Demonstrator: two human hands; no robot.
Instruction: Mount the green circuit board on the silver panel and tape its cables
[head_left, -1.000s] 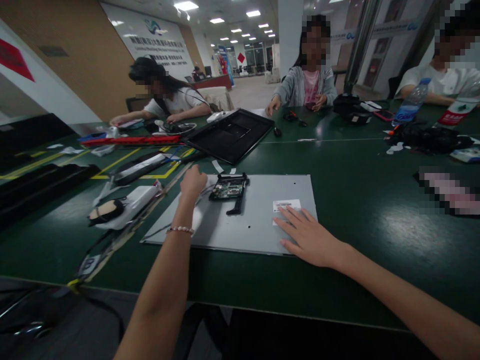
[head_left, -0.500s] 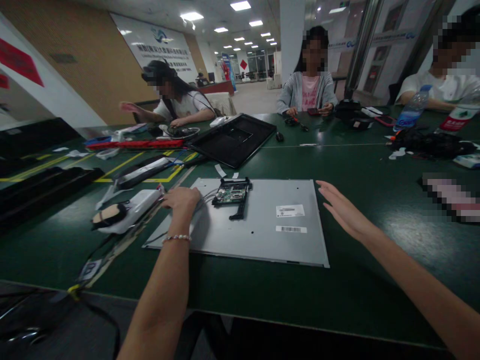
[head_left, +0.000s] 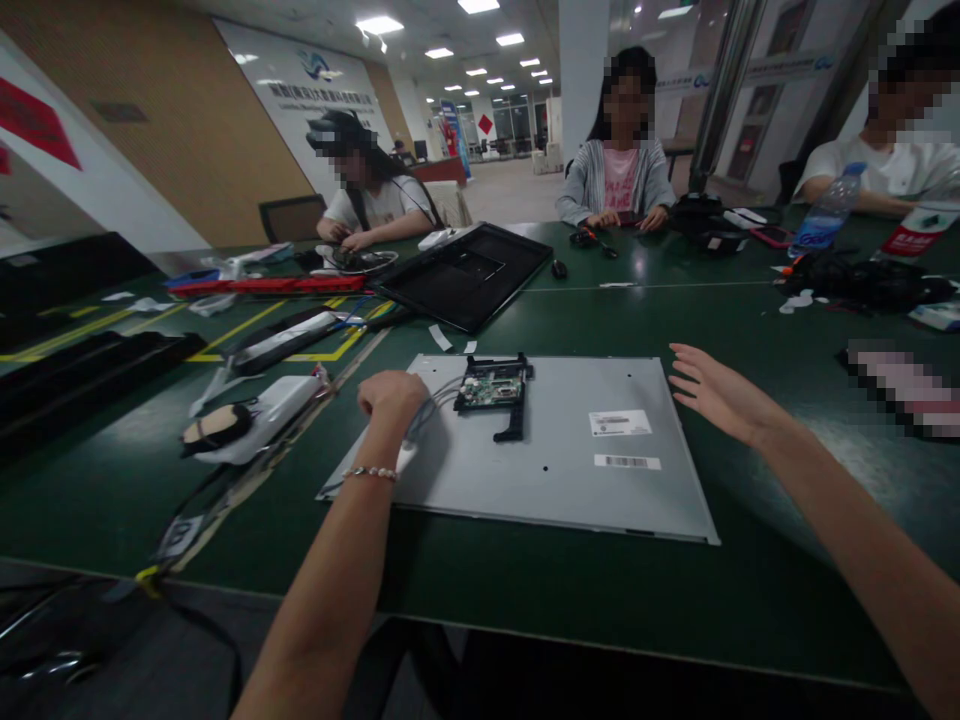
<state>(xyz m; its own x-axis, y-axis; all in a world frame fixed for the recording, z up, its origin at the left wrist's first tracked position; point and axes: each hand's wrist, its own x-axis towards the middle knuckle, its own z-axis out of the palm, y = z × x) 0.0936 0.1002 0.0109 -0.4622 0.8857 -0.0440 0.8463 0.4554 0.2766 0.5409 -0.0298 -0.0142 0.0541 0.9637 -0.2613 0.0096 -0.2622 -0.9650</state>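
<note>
A flat silver LCD panel (head_left: 472, 487) lies back side up on the green table, with two white labels on its right part. A green circuit board (head_left: 491, 388) in a black bracket sits near its far edge, grey cables running left from it. My left hand (head_left: 394, 400), beaded bracelet on its wrist, is at the panel's left edge with fingers curled down over it; the fingertips are hidden. Beside the far right corner, my right hand (head_left: 720, 393) is open, fingers apart, with a narrow gap between it and the panel.
Beyond the panel lies a black monitor housing (head_left: 469, 275). Left of my hand are a white packet (head_left: 289, 405) and black strips (head_left: 90, 370). A pink phone (head_left: 904, 390) and water bottles (head_left: 829, 212) are at right. Several people sit around the table (head_left: 585, 590).
The panel has slid to the right with its board, and my left hand has moved right with it. My right hand has shifted slightly right. The person at far left has lowered a raised hand.
</note>
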